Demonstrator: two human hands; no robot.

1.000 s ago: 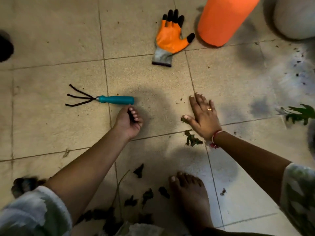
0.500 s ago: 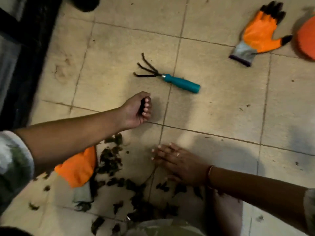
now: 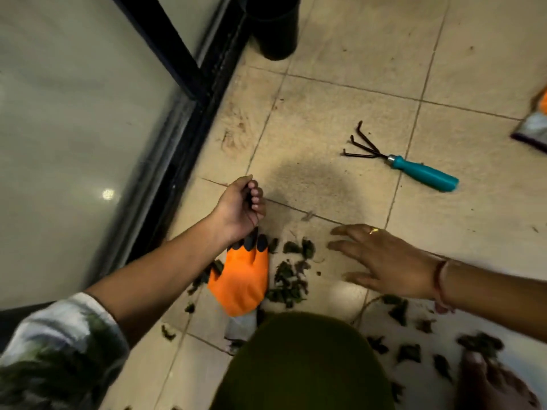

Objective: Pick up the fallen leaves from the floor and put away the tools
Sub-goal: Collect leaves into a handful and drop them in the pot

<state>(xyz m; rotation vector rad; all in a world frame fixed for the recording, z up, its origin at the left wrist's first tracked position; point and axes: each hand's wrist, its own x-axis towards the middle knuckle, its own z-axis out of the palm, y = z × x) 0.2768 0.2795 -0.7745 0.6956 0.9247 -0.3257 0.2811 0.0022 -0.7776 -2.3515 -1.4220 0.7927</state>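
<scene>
Grip of left hand [image 3: 236,208] stays curled, perhaps on a dark scrap [image 3: 249,199]; right hand [image 3: 387,264] now wide beside leaves [image 3: 291,279].

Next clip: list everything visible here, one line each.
hand rake: one, teal handle, black tines, floor upper right
orange glove: one, among leaves, centre
second glove: one, orange and grey, cut off at right edge
leaves: many, dark green, scattered bottom centre
pot: one, black, top
glass door: one, black frame, left
floor: beige tiles
knee: green-clad, bottom
left hand: curled round dark bits, likely leaves
right hand: open, over leaves
</scene>
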